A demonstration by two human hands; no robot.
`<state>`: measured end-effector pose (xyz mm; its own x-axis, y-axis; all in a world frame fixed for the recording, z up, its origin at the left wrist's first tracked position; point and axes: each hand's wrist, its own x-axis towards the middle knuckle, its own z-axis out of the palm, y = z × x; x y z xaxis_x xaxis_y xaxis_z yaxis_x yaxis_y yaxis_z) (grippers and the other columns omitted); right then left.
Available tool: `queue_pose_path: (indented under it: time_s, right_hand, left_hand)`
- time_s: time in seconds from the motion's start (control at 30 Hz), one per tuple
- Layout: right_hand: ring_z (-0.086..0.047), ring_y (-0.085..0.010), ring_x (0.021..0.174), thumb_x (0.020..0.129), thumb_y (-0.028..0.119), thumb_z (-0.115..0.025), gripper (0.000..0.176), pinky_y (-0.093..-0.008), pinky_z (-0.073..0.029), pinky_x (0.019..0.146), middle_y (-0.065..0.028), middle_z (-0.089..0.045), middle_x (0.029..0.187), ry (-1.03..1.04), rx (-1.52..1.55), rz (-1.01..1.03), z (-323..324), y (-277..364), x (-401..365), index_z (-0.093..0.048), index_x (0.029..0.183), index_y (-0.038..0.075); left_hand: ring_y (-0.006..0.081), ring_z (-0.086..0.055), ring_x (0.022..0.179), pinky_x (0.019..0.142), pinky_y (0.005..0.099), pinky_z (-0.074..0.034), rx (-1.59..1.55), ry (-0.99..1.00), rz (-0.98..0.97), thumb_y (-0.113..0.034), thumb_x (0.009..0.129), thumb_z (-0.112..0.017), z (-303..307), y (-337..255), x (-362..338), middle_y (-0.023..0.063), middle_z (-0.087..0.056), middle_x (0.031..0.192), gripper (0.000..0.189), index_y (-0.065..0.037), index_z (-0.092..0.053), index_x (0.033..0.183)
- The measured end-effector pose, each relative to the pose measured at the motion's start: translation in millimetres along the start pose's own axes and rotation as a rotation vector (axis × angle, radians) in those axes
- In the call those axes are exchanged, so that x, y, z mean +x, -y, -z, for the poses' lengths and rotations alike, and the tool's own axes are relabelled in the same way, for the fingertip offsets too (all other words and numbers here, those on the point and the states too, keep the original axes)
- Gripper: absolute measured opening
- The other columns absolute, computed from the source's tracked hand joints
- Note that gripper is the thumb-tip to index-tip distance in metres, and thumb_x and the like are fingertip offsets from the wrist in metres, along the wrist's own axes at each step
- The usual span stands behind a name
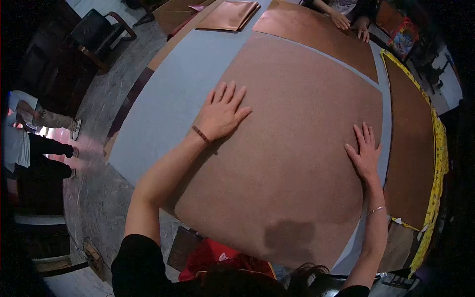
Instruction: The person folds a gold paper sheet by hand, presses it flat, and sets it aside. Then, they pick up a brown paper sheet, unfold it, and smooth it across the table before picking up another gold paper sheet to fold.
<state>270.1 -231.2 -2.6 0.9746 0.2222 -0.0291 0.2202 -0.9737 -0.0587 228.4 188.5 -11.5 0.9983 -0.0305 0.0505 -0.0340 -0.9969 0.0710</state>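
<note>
A large brown sheet lies spread over a pale blue-grey surface. My left hand rests flat near the sheet's left edge, fingers spread, with a brown bracelet at the wrist. Along the right edge, my right hand also lies flat with its fingers apart; a thin bangle circles that wrist. Neither hand grasps anything. The near edge of the sheet reaches close to my body, and a dark shadow falls on it there.
Across the table, a co-worker's hands touch another copper-brown sheet. A folded coppery stack lies at the far left. A brown board with yellow edging is at right. A chair and people are to the left.
</note>
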Motion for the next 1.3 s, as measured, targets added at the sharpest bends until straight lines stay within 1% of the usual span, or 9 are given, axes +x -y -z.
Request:
queue_pose_path:
  time_s: [0.17,0.47,0.6,0.83,0.93,1.0,1.07,1.17,1.3]
  right_hand:
    - [-0.013,-0.0269,0.144,0.085,0.063,-0.048,0.071,-0.0634,-0.001,0.111,-0.0046,-0.020,0.155,-0.050,-0.002,0.020,-11,-13,3,-0.034,0.145,0.027]
    - [-0.012,-0.0284,0.144,0.085,0.064,-0.045,0.071,-0.0676,-0.002,0.108,-0.0058,-0.020,0.155,-0.040,0.017,0.067,-8,-10,1,-0.035,0.144,0.025]
    - [-0.013,-0.0281,0.144,0.085,0.065,-0.045,0.073,-0.0678,-0.002,0.107,-0.0065,-0.021,0.155,-0.063,0.003,0.069,-13,-14,2,-0.035,0.144,0.025]
    - [-0.014,-0.0295,0.144,0.084,0.065,-0.046,0.072,-0.0684,-0.001,0.107,-0.0083,-0.021,0.155,-0.061,0.082,0.032,-3,-3,-2,-0.040,0.142,0.022]
    - [-0.014,-0.0314,0.143,0.084,0.064,-0.049,0.072,-0.0701,-0.002,0.106,-0.0099,-0.024,0.153,-0.085,0.075,0.063,-6,-4,-2,-0.040,0.141,0.021]
    - [-0.015,-0.0319,0.143,0.084,0.063,-0.049,0.072,-0.0703,-0.003,0.106,-0.0101,-0.024,0.153,-0.094,0.072,0.069,-9,-5,-2,-0.040,0.141,0.021]
    - [-0.016,-0.0324,0.142,0.084,0.063,-0.050,0.071,-0.0711,-0.004,0.105,-0.0101,-0.024,0.152,-0.097,0.021,0.074,-12,-8,0,-0.041,0.140,0.021]
    - [-0.015,-0.0324,0.142,0.083,0.064,-0.050,0.072,-0.0709,-0.005,0.105,-0.0099,-0.024,0.152,-0.089,0.045,0.080,-11,-9,1,-0.040,0.140,0.021]
    - [-0.014,-0.0314,0.143,0.081,0.063,-0.053,0.074,-0.0696,-0.004,0.106,-0.0092,-0.024,0.153,-0.049,0.050,0.045,-6,-6,1,-0.040,0.141,0.021]
  left_hand:
    - [0.0364,-0.023,0.139,0.108,0.0589,-0.017,0.132,-0.108,0.232,-0.052,0.095,-0.038,0,29,-13,0.0156,-0.028,0.151,0.066,-0.009,-0.031,0.145]
    - [0.0341,-0.023,0.139,0.111,0.0547,-0.016,-0.332,-0.152,-0.423,-0.049,0.096,-0.037,-30,-212,30,0.0163,-0.029,0.149,0.062,-0.008,-0.035,0.142]
    - [0.0327,-0.026,0.138,0.112,0.0518,-0.016,-0.213,-0.167,-0.533,-0.051,0.095,-0.035,-47,-240,84,0.0140,-0.030,0.149,0.058,-0.015,-0.037,0.141]
    - [0.0381,-0.016,0.141,0.111,0.0582,-0.013,0.181,-0.030,0.305,-0.053,0.094,-0.036,-56,6,180,0.0109,-0.021,0.154,0.055,-0.029,-0.032,0.144]
    - [0.0340,-0.011,0.144,0.113,0.0558,-0.008,-0.031,-0.035,0.516,-0.058,0.093,-0.030,-10,-11,175,0.0116,-0.017,0.156,0.070,-0.017,-0.023,0.149]
    - [0.0404,-0.018,0.140,0.109,0.0609,-0.014,0.160,-0.076,0.136,-0.049,0.095,-0.036,-30,-65,202,0.0126,-0.023,0.153,0.056,-0.022,-0.032,0.143]
    - [0.0356,-0.019,0.141,0.111,0.0575,-0.014,-0.196,-0.161,-0.203,-0.052,0.095,-0.034,-38,-151,210,0.0121,-0.026,0.151,0.057,-0.018,-0.037,0.140]
    - [0.0317,-0.018,0.142,0.113,0.0514,-0.015,-0.089,0.051,-0.659,-0.056,0.095,-0.030,-34,-243,207,0.0099,-0.024,0.153,0.059,-0.025,-0.030,0.146]
    - [0.0336,-0.018,0.142,0.113,0.0514,-0.015,0.126,-0.031,-0.603,-0.053,0.094,-0.034,-35,-212,241,0.0080,-0.026,0.153,0.055,-0.027,-0.035,0.143]
